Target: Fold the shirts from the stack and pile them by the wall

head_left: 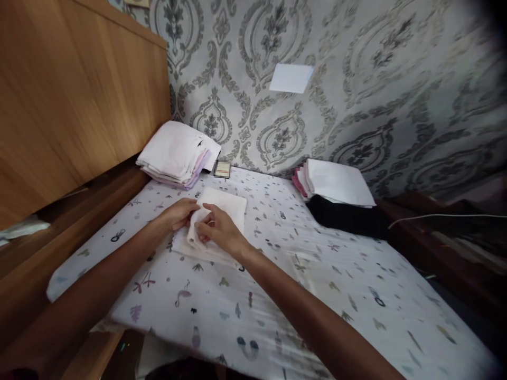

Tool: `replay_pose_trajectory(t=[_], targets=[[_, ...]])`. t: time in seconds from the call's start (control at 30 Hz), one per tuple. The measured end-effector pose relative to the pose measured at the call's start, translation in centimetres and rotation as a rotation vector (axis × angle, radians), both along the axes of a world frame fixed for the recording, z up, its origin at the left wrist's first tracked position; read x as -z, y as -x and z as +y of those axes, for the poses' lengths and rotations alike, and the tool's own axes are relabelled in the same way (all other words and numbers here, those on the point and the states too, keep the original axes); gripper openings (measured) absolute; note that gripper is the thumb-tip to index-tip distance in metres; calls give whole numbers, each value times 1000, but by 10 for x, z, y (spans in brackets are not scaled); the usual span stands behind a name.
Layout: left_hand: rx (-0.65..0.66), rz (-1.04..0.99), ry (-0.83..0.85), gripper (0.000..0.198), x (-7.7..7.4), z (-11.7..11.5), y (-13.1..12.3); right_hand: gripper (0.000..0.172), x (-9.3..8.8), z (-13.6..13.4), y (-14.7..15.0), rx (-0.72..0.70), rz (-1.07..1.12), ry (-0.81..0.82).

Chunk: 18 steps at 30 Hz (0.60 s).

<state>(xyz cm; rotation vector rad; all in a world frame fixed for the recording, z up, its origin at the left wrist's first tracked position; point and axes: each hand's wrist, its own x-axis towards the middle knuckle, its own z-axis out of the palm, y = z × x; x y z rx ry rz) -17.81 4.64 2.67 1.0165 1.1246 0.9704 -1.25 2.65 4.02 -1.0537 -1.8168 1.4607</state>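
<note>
A white cloth (227,206), partly folded, lies on the patterned sheet (222,322). At the cloth's left edge my left hand (182,214) has its fingers closed on the fabric. My right hand (217,228) is over the cloth's folded layer, its fingers bent around the fold with the thumb and index finger close to my left fingertips. The fold stands slightly raised beneath my right fingers. Part of the cloth's front edge spreads flat below both hands.
Folded white and pink cloths (170,153) are stacked at the back left, beside a small card-like item (222,169). Another stack (336,182) and a black cloth (344,216) lie at the back right. A wooden cabinet (79,95) stands left, a patterned wall behind.
</note>
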Motion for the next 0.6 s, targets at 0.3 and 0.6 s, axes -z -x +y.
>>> replay_pose_trajectory(t=[0.3, 0.6], targets=[[-163, 166, 8, 29, 3, 11, 3, 34, 8, -19, -43, 41, -302, -715], [-124, 860, -234, 42, 4, 7, 16, 41, 39, -35, -33, -193, -551, -922]])
